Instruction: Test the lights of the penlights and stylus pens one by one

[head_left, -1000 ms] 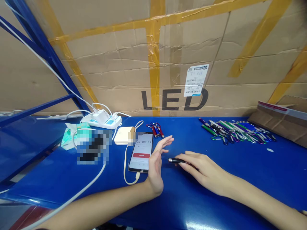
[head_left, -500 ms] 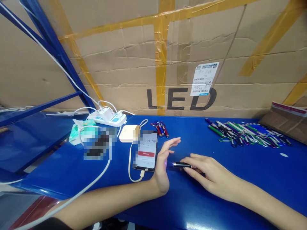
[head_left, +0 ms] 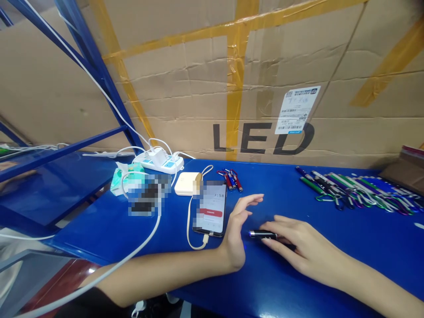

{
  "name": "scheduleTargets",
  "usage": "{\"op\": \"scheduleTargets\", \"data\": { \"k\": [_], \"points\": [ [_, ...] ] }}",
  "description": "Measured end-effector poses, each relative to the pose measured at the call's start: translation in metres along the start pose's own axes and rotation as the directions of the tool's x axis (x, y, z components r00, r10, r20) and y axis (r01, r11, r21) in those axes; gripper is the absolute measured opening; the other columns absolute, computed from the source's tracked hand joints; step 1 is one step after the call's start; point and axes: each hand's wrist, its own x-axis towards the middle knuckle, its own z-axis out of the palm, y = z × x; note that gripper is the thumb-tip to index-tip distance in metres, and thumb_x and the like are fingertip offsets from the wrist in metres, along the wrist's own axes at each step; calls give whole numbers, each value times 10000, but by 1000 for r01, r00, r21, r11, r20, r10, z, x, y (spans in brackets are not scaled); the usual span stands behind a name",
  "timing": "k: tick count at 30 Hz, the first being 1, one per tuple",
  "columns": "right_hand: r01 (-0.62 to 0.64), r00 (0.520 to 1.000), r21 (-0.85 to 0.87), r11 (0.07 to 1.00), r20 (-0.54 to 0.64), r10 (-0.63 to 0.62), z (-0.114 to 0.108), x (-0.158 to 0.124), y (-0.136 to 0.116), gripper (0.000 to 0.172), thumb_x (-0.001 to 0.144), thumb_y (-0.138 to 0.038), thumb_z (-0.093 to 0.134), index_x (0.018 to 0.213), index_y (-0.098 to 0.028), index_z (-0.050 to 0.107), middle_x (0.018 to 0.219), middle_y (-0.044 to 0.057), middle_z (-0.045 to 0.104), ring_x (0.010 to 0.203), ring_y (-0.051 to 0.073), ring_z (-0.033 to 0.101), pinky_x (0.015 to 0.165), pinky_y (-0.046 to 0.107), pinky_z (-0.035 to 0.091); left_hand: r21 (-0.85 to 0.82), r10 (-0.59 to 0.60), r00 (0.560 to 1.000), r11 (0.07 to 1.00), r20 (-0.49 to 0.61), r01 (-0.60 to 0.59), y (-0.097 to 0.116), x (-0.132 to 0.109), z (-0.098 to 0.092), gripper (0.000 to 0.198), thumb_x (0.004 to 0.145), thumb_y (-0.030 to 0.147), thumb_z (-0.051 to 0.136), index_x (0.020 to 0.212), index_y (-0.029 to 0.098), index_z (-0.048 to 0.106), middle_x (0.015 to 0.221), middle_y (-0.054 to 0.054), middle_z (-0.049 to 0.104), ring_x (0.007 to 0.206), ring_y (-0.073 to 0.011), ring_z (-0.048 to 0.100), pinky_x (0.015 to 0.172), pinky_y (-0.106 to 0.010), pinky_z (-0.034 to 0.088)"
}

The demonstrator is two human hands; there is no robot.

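Currently the right hand (head_left: 303,243) has its grip pinching a black penlight (head_left: 265,234) between thumb and fingers, over the blue counter (head_left: 274,282). The barrel lies nearly level, its silver tip glowing violet. Just beside that tip, but apart from it, the left hand (head_left: 236,232) stands upright, palm facing the light, its grip extended and the fingers arching over to the right; a small violet spot shows at the palm's edge.

Behind the left hand lies a smartphone (head_left: 213,216) with a cream cable (head_left: 189,221) plugged into its lower end, near a cream power bank (head_left: 186,183). Beyond the phone are 3 keychain lights (head_left: 232,182), 2 red and 1 blue. Many penlights with carabiners (head_left: 357,190) lie side by side at far right, before a cardboard box (head_left: 185,88) marked LED.
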Motion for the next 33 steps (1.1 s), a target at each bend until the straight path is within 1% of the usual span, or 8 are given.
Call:
{"op": "scheduleTargets", "data": {
  "k": [3, 8, 12, 14, 18, 22, 27, 33],
  "points": [
    [6, 1000, 11, 1000, 5, -6, 0, 0, 0, 288, 937, -286, 380, 1035, -229, 644, 927, 68, 694, 826, 197, 647, 814, 352, 495, 8, -3, 1000, 1000, 6, 3, 1, 0, 0, 488, 840, 281, 213, 1192, 152, 526, 1243, -84, 542, 1163, -232, 454, 958, -355, 333],
    [5, 1000, 11, 1000, 21, -5, 0, 0, 1, 303, 942, -300, 369, 1058, -235, 641, 927, 72, 692, 827, 199, 647, 759, 338, 516, 2, 18, 1000, 1000, 25, -18, 3, -2, 2, 482, 843, 268, 230, 1188, 117, 532, 1223, -102, 547, 1155, -229, 462, 973, -343, 330],
    [4, 1000, 27, 1000, 11, -5, 0, 0, 3, 309, 946, -303, 361, 1095, -242, 624, 964, 69, 685, 878, 201, 652, 793, 349, 522, 25, 49, 997, 998, 52, -51, 5, -4, 1, 471, 856, 272, 246, 1188, 122, 545, 1202, -93, 557, 1146, -227, 469, 962, -327, 334],
    [-5, 1000, 29, 1000, 16, 4, 1, 0, 3, 307, 946, -304, 361, 1101, -249, 621, 978, 66, 684, 894, 202, 652, 801, 352, 527, 30, 42, 997, 999, 60, -43, 5, -4, 1, 468, 859, 272, 247, 1188, 133, 550, 1202, -87, 557, 1144, -226, 470, 959, -324, 334],
    [-27, 999, 26, 999, 28, 27, 3, 0, 5, 310, 943, -321, 365, 1083, -243, 629, 977, 73, 687, 883, 220, 659, 748, 359, 552, 39, 22, 998, 999, 64, -25, 6, -4, -1, 468, 858, 267, 245, 1187, 143, 554, 1201, -82, 557, 1140, -224, 469, 953, -321, 337],
    [-4, 1000, 17, 1000, 20, 4, 5, 0, 6, 329, 945, -333, 354, 1071, -236, 642, 978, 79, 695, 863, 220, 673, 763, 366, 565, 83, 2, 997, 997, 81, -8, 8, -3, -1, 472, 847, 235, 241, 1191, 156, 554, 1207, -77, 554, 1132, -217, 472, 927, -315, 346],
    [17, 999, -70, 997, -34, -19, 7, 1, 6, 350, 947, -339, 345, 1076, -226, 650, 977, 78, 703, 867, 217, 683, 753, 347, 584, 101, -20, 996, 995, 87, 12, 10, -4, -3, 477, 833, 207, 247, 1198, 147, 547, 1203, -81, 549, 1127, -210, 475, 916, -315, 351],
    [73, 991, -174, 982, -101, -92, 10, 5, 5, 371, 948, -329, 324, 1060, -214, 658, 925, 69, 720, 829, 213, 695, 734, 333, 596, 73, -5, 997, 997, 73, 0, 10, -4, -2, 481, 822, 189, 259, 1194, 96, 549, 1197, -106, 548, 1128, -210, 479, 923, -313, 360]
  ]
}}
